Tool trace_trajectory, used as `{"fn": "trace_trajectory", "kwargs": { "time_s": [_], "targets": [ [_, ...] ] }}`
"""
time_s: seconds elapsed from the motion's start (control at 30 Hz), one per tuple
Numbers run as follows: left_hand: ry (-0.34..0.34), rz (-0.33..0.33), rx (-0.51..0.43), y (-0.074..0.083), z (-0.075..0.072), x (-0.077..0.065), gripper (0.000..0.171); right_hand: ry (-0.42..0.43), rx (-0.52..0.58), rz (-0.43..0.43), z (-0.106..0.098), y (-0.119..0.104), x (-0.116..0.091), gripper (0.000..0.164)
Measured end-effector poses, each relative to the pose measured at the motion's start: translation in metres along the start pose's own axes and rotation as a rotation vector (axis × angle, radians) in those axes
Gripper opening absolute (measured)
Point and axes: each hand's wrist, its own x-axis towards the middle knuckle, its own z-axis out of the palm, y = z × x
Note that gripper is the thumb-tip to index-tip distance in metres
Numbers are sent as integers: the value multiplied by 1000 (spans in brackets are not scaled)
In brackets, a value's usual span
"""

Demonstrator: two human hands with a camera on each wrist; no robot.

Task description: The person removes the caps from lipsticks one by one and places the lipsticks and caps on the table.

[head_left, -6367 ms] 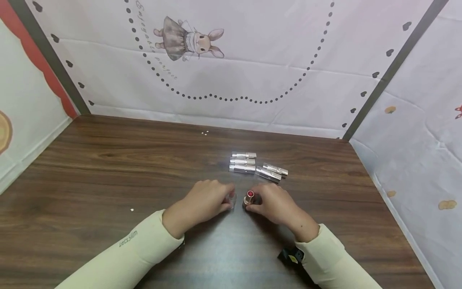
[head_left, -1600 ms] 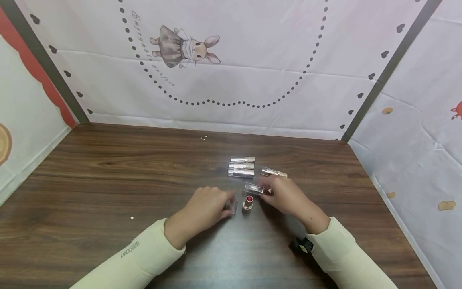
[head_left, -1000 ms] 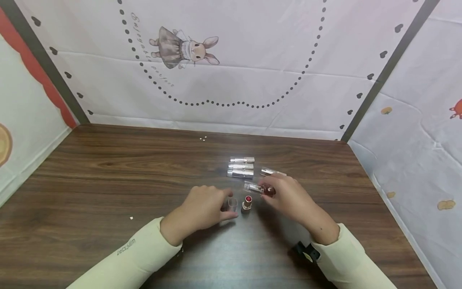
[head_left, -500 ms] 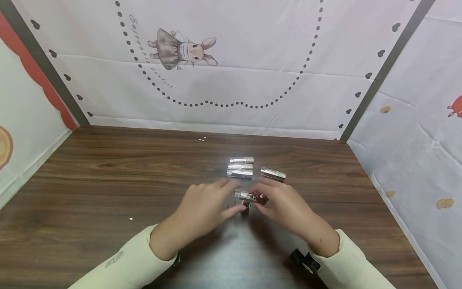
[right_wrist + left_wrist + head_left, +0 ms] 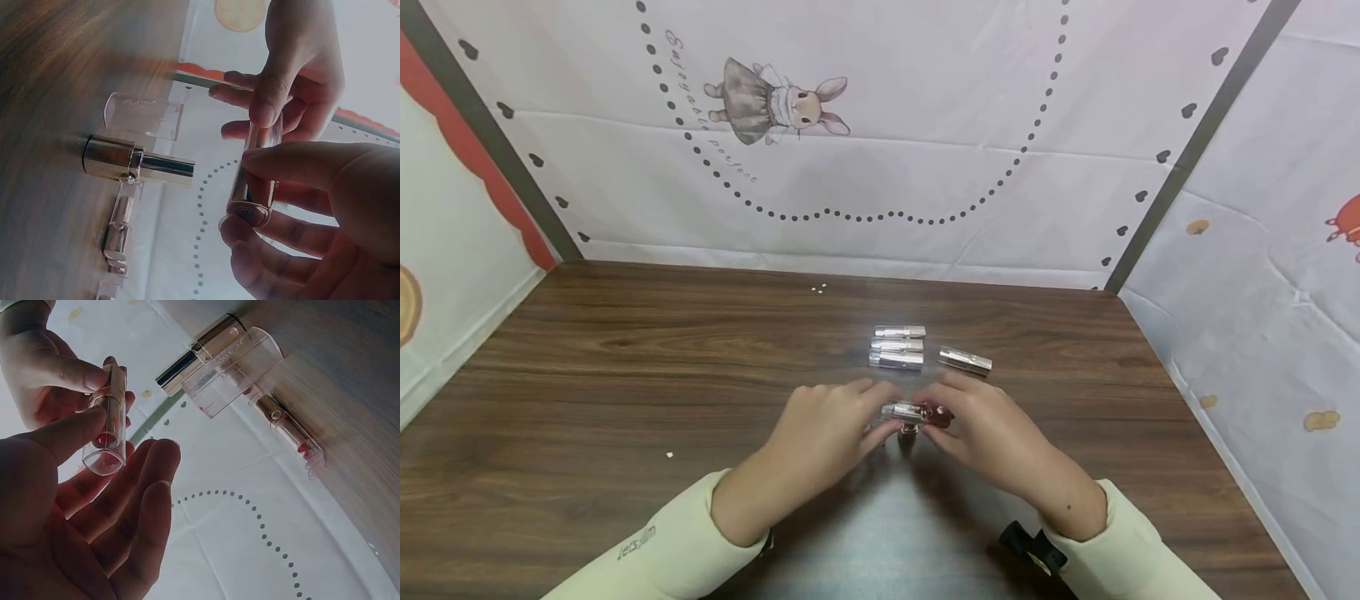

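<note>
You have just brought a second lipstick [image 5: 904,412] off the desk [image 5: 662,333] and in front of you, where it lies level between both hands, just above the standing lipstick [image 5: 109,156]. Your left grip [image 5: 831,421] has let go of the loose clear cap [image 5: 142,119], which now stands on the desk just beside that uncapped, upright lipstick. It has come over to the new one instead, nearly closed, pinching the clear end between thumb and fingers. Your right grip [image 5: 981,421] is closed about as far, holding the same lipstick by its metallic base end. So the work seems to have passed from the first lipstick to this one; its clear cover still looks to be on, and a hand at each end suits pulling it straight off. Take care not to knock the standing lipstick below. Three capped lipsticks [image 5: 897,345] lie side by side farther back, with a single capped lipstick [image 5: 965,360] to their right.
</note>
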Motion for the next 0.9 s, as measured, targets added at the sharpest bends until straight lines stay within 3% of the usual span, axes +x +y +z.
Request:
{"fn": "trace_trajectory", "kwargs": {
  "time_s": [0.53, 0.9],
  "targets": [
    [-84, -55, -5, -1, -7, 2, 26, -16, -68, 58, 2, 0, 1, 26],
    [-29, -32, -1, 1, -3, 0, 27, -2, -114, 30, 4, 0, -1, 23]
  ]
}}
